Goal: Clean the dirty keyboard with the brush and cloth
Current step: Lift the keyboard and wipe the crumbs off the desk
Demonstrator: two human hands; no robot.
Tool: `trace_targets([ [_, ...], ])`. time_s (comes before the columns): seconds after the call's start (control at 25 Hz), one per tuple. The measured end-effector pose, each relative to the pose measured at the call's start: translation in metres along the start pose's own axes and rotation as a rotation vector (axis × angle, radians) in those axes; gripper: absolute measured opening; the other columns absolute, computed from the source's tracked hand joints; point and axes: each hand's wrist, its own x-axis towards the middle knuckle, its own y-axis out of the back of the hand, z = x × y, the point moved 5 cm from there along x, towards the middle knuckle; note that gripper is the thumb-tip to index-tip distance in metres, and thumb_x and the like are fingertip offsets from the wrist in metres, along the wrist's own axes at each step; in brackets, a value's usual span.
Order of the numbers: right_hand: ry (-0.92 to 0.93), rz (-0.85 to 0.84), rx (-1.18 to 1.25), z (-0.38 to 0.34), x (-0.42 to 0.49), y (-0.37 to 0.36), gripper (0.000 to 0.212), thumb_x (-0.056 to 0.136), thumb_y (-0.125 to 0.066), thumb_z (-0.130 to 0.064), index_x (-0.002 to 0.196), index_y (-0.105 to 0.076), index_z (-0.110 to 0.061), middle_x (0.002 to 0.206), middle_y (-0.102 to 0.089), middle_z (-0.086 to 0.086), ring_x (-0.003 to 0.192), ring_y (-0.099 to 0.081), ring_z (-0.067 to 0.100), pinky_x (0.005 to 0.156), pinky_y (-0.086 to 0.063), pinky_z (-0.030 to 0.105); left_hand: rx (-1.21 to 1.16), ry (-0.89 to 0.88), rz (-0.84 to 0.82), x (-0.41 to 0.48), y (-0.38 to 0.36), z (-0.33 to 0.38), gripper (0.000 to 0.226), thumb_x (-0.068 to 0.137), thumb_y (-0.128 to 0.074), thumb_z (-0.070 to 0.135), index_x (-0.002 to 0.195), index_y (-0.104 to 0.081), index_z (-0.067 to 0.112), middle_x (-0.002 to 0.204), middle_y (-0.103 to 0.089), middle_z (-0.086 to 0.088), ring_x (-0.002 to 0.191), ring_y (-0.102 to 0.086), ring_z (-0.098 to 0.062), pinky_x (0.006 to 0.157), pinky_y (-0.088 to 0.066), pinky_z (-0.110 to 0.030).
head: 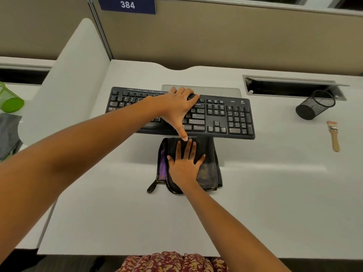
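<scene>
The black plastic keyboard (pixel 225 114) lies mid-way across the white surface (pixel 275 193). Your left hand (pixel 176 108) spans it, grip clamped from far edge to near edge. At its 6 o'clock your right hand (pixel 182 167) presses flat, fingers straight, on the folded black cloth (pixel 210 173). The wooden-handled brush (pixel 334 138) lies at 3 o'clock, well apart.

A dark blue sign (pixel 127 5) on the far partition (pixel 216 36), toward the left, bears "384" in white. The black keyboard (pixel 225 118) carries "K260" in small pale print at its far right corner, with a maker's logo beside it, too small to read surely. Key legends such as "Q", "W", "N" and "Ctrl" show; most others are blurred.
</scene>
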Motion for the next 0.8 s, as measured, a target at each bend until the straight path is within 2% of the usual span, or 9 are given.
trace_targets([
  [0.2,0.071,0.004,-0.007,-0.030,-0.020,-0.007,0.068,0.099,-0.018,-0.059,0.155,0.002,-0.027,0.161,0.016,0.013,0.148,0.017,0.031,0.109,0.014,0.065,-0.024,-0.023,0.011,-0.001,-0.008,0.004,0.148,0.050,-0.064,0.091,0.155,-0.003,0.006,0.155,-0.015,-0.020,0.141,-0.017,-0.038,0.116,-0.019,-0.052],
  [0.44,0.157,-0.007,-0.042,-0.056,-0.043,-0.021,0.067,0.099,-0.020,-0.059,0.155,0.002,-0.029,0.162,0.014,0.012,0.149,0.013,0.030,0.112,0.008,0.067,-0.032,-0.022,0.004,-0.004,-0.010,0.014,0.148,0.052,-0.064,0.090,0.156,-0.001,0.006,0.156,-0.013,-0.021,0.142,-0.015,-0.039,0.117,-0.017,-0.053],
  [0.68,0.337,-0.039,-0.074,-0.088,-0.075,-0.039,0.067,0.099,-0.022,-0.060,0.155,0.002,-0.030,0.162,0.014,0.010,0.149,0.014,0.028,0.112,0.011,0.065,-0.052,-0.012,0.012,-0.015,-0.016,0.022,0.148,0.051,-0.063,0.091,0.155,-0.002,0.006,0.155,-0.015,-0.021,0.141,-0.018,-0.039,0.116,-0.018,-0.053],
  [0.8,0.424,-0.028,-0.061,-0.090,-0.099,-0.048,0.067,0.098,-0.028,-0.057,0.155,-0.004,-0.031,0.163,0.012,0.008,0.149,0.013,0.027,0.112,0.010,0.065,-0.057,0.001,0.013,-0.024,-0.021,0.025,0.147,0.052,-0.064,0.090,0.155,-0.002,0.006,0.155,-0.015,-0.021,0.141,-0.018,-0.038,0.116,-0.018,-0.053],
])
